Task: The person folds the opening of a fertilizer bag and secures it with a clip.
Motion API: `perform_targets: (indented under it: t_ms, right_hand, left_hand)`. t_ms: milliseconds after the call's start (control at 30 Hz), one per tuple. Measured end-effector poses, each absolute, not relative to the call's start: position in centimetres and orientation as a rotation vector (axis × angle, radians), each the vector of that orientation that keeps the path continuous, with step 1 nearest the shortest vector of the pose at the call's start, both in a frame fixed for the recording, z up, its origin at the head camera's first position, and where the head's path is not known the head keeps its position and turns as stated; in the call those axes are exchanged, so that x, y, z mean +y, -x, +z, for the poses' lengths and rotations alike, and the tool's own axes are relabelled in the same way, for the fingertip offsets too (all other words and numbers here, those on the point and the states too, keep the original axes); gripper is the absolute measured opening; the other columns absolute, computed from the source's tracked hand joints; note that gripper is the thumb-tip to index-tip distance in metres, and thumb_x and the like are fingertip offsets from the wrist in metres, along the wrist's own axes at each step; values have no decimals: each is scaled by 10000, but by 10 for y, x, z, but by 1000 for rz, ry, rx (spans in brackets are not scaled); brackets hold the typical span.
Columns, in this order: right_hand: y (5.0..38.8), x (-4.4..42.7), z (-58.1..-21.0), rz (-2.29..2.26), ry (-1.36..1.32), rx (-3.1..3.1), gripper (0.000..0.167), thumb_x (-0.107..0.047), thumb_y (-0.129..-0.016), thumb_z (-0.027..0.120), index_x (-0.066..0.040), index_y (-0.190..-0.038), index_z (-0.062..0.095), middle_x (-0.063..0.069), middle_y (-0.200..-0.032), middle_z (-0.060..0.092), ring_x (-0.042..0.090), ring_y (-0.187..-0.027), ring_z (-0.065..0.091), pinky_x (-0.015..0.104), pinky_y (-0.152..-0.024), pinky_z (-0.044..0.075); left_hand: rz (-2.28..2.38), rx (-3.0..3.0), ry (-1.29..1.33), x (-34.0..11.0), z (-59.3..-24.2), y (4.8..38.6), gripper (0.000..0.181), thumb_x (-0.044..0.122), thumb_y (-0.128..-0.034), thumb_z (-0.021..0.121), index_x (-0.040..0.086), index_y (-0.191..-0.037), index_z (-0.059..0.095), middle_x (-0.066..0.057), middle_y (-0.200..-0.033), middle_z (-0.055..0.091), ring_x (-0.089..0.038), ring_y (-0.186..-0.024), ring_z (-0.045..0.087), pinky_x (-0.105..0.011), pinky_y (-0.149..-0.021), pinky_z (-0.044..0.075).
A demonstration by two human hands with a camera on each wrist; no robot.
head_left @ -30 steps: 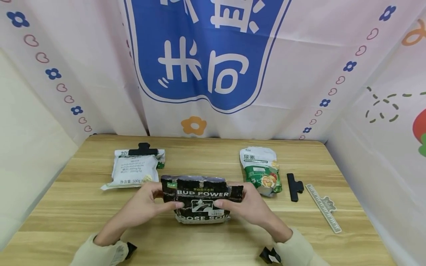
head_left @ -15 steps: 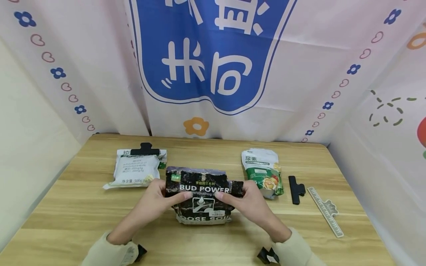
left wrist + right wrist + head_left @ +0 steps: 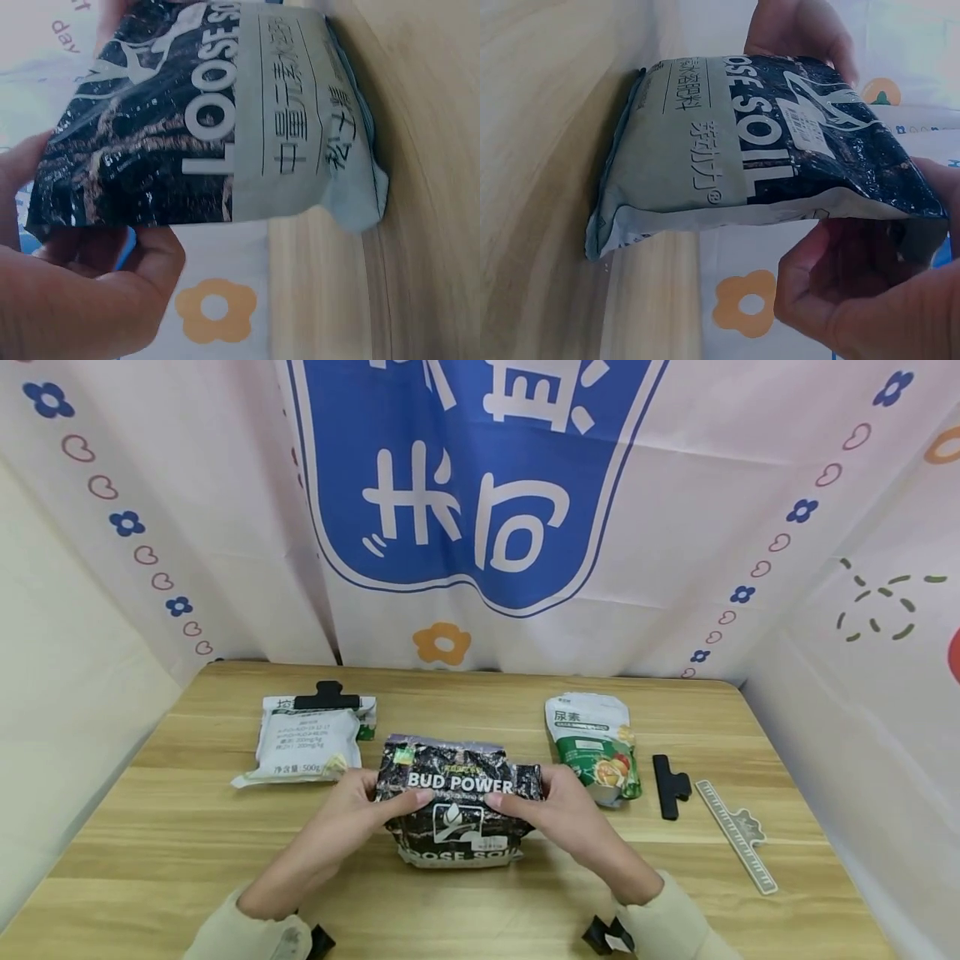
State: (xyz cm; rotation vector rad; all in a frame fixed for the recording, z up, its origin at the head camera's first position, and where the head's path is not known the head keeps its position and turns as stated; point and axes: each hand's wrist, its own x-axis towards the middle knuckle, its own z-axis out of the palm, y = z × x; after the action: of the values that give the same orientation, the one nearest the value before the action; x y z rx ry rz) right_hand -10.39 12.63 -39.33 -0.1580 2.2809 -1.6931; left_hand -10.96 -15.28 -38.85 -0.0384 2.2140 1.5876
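A black and grey soil bag [image 3: 457, 835] marked BUD POWER stands in the middle of the table in the head view, its lower edge on the wood. My left hand [image 3: 348, 814] grips its upper left side, thumb across the front and fingers behind. At the upper right side, my right hand [image 3: 566, 810] holds it in the same way, a flap of black film beside the thumb. The left wrist view shows the bag's grey lower part [image 3: 289, 112] with dark lettering. In the right wrist view, curled fingers [image 3: 810, 277] lie behind the bag.
A white bag [image 3: 307, 743] with a black clip [image 3: 327, 697] on its top lies at the back left. At the right are a white and green pouch [image 3: 592, 747], a loose black clip [image 3: 670, 787] and a pale ruler-shaped clip [image 3: 738, 837]. A printed curtain [image 3: 247, 543] hangs behind.
Both hands have moved slightly up with the top of the soil bag, and more of its printed front shows. The other bags and clips have stayed in place on the table.
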Motion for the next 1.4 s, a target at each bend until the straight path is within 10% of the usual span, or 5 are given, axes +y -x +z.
perform_targets:
  t_ms: [200, 400, 633, 900, 1400]
  right_hand:
    - [101, 124, -394, -1665, 260, 2607, 722, -338, -820, 913, -242, -1448, 570, 18, -1431, 574, 236, -1322, 548, 493, -1149, 470]
    - [100, 121, -398, -1613, 724, 2924, 356, -229, -850, 887, -259, -1186, 773, 24, -1467, 563, 248, -1379, 452, 518, -1107, 440]
    - [103, 127, -405, -1418, 1042, 3001, 182, -223, -891, 847, -208, -1072, 841, -44, -1294, 767, 259, -1337, 586, 555, -1152, 462]
    - [101, 136, -409, -1365, 1123, 2816, 307, -224, -927, 816, -146, -1223, 790, 4, -1226, 789, 261, -1224, 735, 572, -1066, 586]
    - [99, 141, -412, -1429, 1026, 2651, 239, -186, -974, 752, -117, -1197, 801, 6, -1198, 800, 168, -1133, 771, 675, -1155, 459]
  left_hand:
    - [1637, 2400, -23, -151, -390, 105, 1005, 397, -889, 847, 108, -1632, 235, -259, -1674, 308, -465, -1563, 300, -637, -1308, 252]
    - [1658, 2809, -260, -145, -396, 102, 955, 288, -853, 893, 266, -1614, 314, -157, -1508, 344, -278, -1316, 449, -551, -1117, 496]
    - [1482, 3126, -907, -148, -408, 107, 209, 124, -867, 839, 209, -1057, 816, -80, -1432, 659, -391, -1421, 460, -587, -1215, 313]
    - [1345, 2882, -1159, -167, -415, 112, 259, 142, -941, 792, 181, -1197, 794, -4, -1228, 791, -245, -1163, 762, -445, -1030, 616]
    - [1414, 2671, -1143, -179, -417, 115, 255, 167, -892, 840, 145, -1145, 817, 15, -1104, 823, -113, -1020, 790, -300, -934, 654]
